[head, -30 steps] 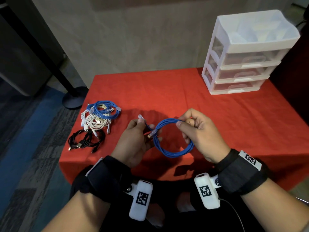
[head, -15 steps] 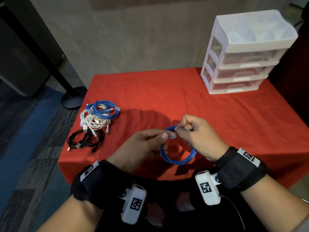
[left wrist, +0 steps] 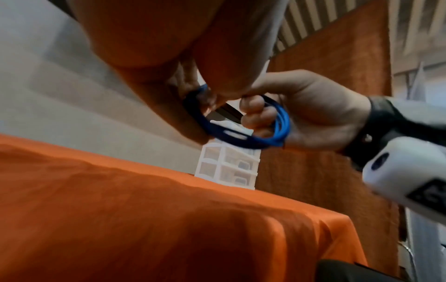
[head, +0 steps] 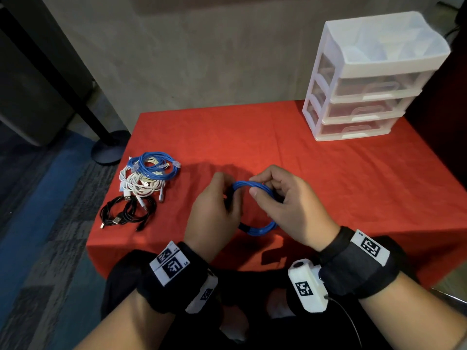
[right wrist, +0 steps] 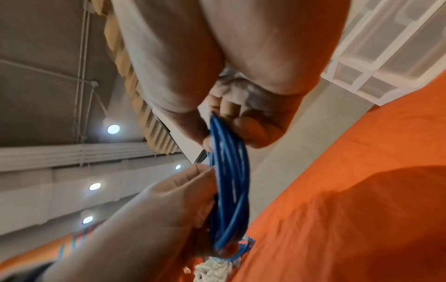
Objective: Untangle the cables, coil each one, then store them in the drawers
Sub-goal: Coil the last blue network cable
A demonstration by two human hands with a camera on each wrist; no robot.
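Coiled blue cable (head: 255,208) held above near edge of red cloth-covered table (head: 328,188), right hand (head: 285,203) pinching top, left hand (head: 214,213) gripping left side; right wrist view alone shows left fingers (right wrist: 193,192) curled round strands; head view alone shows cable pile (head: 141,188) left, white plastic drawer unit (head: 366,79) far right

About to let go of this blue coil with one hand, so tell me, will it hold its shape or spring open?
The blue coil will probably loosen: no tie is visible, and both the left hand and right hand grip it. Its loops look springy rather than limp. It seems light.
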